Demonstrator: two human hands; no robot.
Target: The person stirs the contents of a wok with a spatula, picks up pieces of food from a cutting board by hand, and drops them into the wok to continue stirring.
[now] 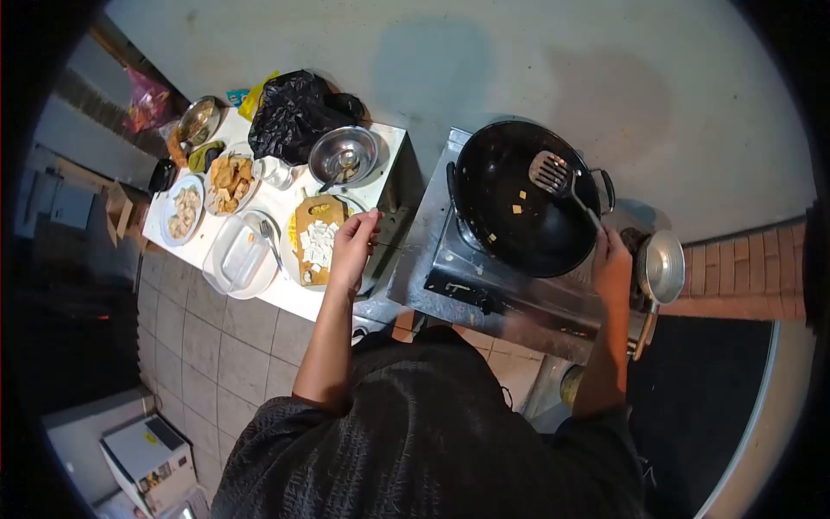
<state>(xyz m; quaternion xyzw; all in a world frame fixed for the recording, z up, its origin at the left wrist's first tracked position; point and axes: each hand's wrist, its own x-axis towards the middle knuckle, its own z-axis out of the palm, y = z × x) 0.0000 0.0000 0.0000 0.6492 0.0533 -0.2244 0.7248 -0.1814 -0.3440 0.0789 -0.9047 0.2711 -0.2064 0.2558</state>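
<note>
A black wok [493, 190] sits on the metal stove [467, 272], with a few small yellow pieces inside. My right hand [612, 259] is closed around the handle of a slotted spatula [550, 173], whose head is over the wok's right part. My left hand [354, 246] is raised beside the wooden cutting board [312, 208], fingers pressed together; anything held between them is too small to make out. White cubes [320, 243] lie on the board, which rests on a plate with yellow bits at its left side.
On the white table [290, 303] stand a metal bowl [343, 156], a black plastic bag [294, 112], a plate of fried pieces [230, 180], a plate of pale food [183, 210] and a clear container [235, 255]. A metal pan [665, 266] lies right of the wok.
</note>
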